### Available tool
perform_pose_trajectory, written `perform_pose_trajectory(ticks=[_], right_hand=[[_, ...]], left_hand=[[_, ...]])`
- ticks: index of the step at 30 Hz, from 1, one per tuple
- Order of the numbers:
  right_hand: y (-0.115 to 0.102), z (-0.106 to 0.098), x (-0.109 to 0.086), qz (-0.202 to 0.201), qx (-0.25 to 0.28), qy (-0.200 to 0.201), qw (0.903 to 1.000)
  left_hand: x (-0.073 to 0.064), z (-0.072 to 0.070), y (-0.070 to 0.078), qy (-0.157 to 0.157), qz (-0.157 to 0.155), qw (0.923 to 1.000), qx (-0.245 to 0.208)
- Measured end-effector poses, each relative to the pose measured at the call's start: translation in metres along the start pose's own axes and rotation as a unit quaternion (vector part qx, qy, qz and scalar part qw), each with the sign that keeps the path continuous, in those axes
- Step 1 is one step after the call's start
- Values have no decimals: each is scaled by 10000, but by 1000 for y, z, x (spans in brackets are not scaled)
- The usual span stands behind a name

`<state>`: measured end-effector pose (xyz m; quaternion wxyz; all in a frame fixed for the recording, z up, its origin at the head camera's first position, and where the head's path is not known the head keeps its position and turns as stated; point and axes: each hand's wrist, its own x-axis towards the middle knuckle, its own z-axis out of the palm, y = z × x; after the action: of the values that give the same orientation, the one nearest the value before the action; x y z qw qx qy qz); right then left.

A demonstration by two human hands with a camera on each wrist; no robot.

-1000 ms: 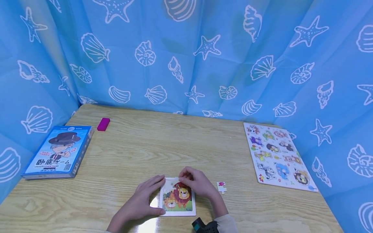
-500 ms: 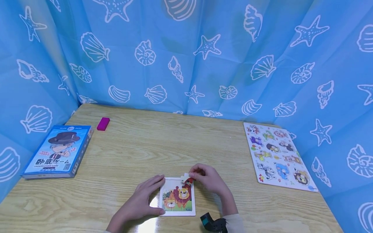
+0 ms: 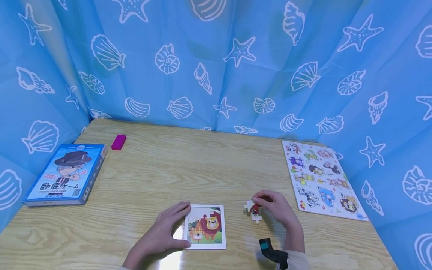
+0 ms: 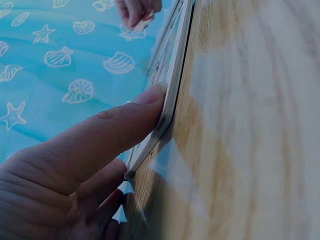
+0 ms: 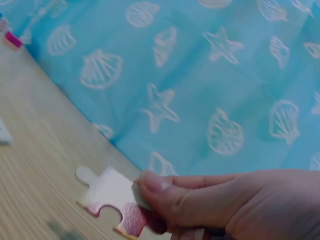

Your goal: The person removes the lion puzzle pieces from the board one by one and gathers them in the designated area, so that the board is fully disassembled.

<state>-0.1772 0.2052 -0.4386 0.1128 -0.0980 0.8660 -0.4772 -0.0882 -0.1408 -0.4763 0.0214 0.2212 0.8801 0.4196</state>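
A square lion jigsaw puzzle (image 3: pixel 213 224) in a white-edged tray lies at the table's near middle. Its upper left part shows bare pale backing. My left hand (image 3: pixel 168 228) holds the tray's left side, thumb at the near left corner and fingers at the far left corner. In the left wrist view the thumb (image 4: pixel 115 122) presses on the tray's rim (image 4: pixel 172 85). Right of the tray, my right hand (image 3: pixel 278 210) pinches a white and red jigsaw piece (image 5: pixel 112 192) between thumb and fingers. A second jigsaw piece (image 3: pixel 257 218) lies just below it in the head view, partly covered.
A blue game box (image 3: pixel 65 174) lies at the table's left edge, with a magenta block (image 3: pixel 119 142) beyond it. At the right lies an animal peg board (image 3: pixel 320 180). A blue seashell-print curtain (image 3: pixel 216 67) hangs round the table's back and sides.
My right hand has lifted a jigsaw piece out of the puzzle's upper part and carried it right, over the loose piece. The left hand has stayed on the tray.
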Motion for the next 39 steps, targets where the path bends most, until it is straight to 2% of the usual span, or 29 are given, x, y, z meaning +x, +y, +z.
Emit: perform_pose_trajectory(ticks=[8,13,16,20,25,30,39], right_hand=[[21,-29,-15,624,-442,334,9965],[29,-38,-23,914,-555,462,9932],[33,-40,-25,1035,-617,386,9920],[35,-39,-24,1013,-760,249,9916],[35,-36,-22,934,-1122,273,9889],[34,-34,-20,1071,-1316,315,9850],[35,-31,-19,1155,-1202,451,9850]], left_hand=[[1,1,-1,59,9,10000,30],[2,1,-1,50,-2,10000,1],[2,1,-1,46,1,10000,3],[2,1,-1,33,-27,10000,10],[2,1,-1,12,-53,10000,8],[2,1,-2,4,-54,10000,25],[1,2,-2,-39,-126,9999,-14]])
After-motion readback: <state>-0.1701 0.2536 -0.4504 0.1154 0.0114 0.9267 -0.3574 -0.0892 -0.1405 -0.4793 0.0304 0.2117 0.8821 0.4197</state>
